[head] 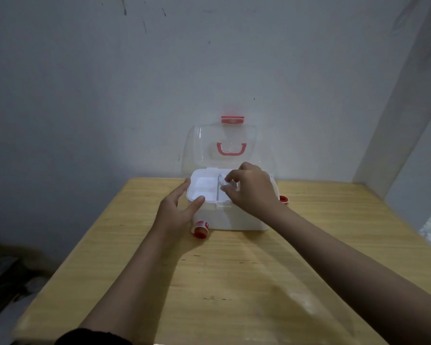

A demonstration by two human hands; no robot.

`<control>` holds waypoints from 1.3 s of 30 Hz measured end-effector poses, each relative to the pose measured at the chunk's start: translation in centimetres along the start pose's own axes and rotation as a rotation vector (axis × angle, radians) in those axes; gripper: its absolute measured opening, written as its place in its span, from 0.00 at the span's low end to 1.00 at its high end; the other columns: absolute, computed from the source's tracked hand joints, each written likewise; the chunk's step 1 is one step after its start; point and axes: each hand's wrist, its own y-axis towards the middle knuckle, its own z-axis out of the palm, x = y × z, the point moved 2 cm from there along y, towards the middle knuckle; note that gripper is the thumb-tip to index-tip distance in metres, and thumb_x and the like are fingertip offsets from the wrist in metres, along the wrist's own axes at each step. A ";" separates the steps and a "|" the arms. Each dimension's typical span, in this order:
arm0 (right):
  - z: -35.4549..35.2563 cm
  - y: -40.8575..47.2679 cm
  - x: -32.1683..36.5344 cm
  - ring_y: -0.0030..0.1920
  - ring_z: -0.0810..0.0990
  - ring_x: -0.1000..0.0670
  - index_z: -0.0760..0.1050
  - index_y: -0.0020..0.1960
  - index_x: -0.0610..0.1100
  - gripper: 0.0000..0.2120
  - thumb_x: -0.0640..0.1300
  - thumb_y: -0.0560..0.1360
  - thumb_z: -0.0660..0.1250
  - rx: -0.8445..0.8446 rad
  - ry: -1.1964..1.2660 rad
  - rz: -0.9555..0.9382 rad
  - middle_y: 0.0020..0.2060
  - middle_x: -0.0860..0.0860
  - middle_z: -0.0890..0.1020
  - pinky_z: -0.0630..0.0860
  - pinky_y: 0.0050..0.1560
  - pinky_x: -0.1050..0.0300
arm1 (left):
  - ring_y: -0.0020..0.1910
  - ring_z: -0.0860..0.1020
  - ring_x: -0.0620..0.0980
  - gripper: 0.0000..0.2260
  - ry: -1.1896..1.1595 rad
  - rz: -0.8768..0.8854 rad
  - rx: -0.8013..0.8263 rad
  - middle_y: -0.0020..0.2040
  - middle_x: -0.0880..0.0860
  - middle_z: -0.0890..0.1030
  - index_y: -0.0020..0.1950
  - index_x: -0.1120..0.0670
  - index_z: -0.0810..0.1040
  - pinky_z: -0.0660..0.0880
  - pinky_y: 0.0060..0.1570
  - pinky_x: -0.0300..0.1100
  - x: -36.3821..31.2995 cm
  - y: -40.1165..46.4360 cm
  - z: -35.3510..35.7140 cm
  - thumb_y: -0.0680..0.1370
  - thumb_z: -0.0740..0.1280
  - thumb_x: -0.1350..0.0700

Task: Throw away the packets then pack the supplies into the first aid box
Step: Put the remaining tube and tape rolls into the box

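Two risks stood out: the right hand (250, 188), pinching something small and white over the open first aid box (224, 217) on the table (234, 270), could drop it, and the open left hand (178, 207), resting on the rim, might nudge the red-capped bottle (200, 229) beside it.

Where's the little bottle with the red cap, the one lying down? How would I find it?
Start at the wooden table, then find the white first aid box with its clear lid standing open. The little bottle lies on its side at the box's front left corner, just under the left hand. Its red cap points toward you, unlike the red-topped item half hidden right of the box.
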 end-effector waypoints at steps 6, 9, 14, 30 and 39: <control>0.3 -1.1 0.6 0.49 0.75 0.44 0.81 0.53 0.45 0.12 0.48 0.72 0.68 -0.035 -0.059 -0.135 0.45 0.46 0.81 0.72 0.47 0.49 | 0.74 0.66 0.45 0.28 0.029 0.029 0.067 0.73 0.48 0.71 0.73 0.49 0.70 0.62 0.70 0.39 0.6 0.9 -0.8 0.74 0.72 0.47; 0.2 -4.2 1.3 0.38 0.77 0.47 0.81 0.47 0.40 0.07 0.42 0.71 0.68 -0.253 0.176 -0.192 0.37 0.46 0.79 0.73 0.38 0.54 | 0.73 0.67 0.45 0.28 0.003 0.032 0.070 0.73 0.48 0.71 0.73 0.51 0.70 0.62 0.69 0.37 0.7 0.8 -0.7 0.74 0.72 0.48; 4.2 -8.8 3.2 0.33 0.72 0.57 0.80 0.46 0.45 0.05 0.45 0.72 0.68 -0.090 0.332 -0.029 0.36 0.52 0.78 0.73 0.37 0.59 | 0.72 0.69 0.44 0.28 -0.048 0.024 0.078 0.72 0.49 0.73 0.72 0.53 0.72 0.65 0.72 0.44 0.6 0.8 -0.9 0.73 0.73 0.49; 8.7 -9.3 3.7 0.46 0.82 0.49 0.80 0.46 0.41 0.08 0.41 0.68 0.72 -0.003 0.475 0.134 0.41 0.48 0.84 0.80 0.44 0.60 | 0.72 0.69 0.43 0.29 -0.100 -0.017 0.111 0.71 0.47 0.74 0.71 0.52 0.73 0.65 0.70 0.39 0.8 1.2 -1.2 0.72 0.75 0.48; 5.4 -10.2 2.2 0.39 0.85 0.48 0.80 0.38 0.42 0.07 0.38 0.63 0.78 -0.023 0.973 0.437 0.36 0.46 0.86 0.81 0.38 0.56 | 0.70 0.71 0.41 0.28 -0.120 -0.008 0.098 0.70 0.48 0.76 0.70 0.53 0.74 0.66 0.69 0.37 0.5 1.0 -1.3 0.72 0.75 0.51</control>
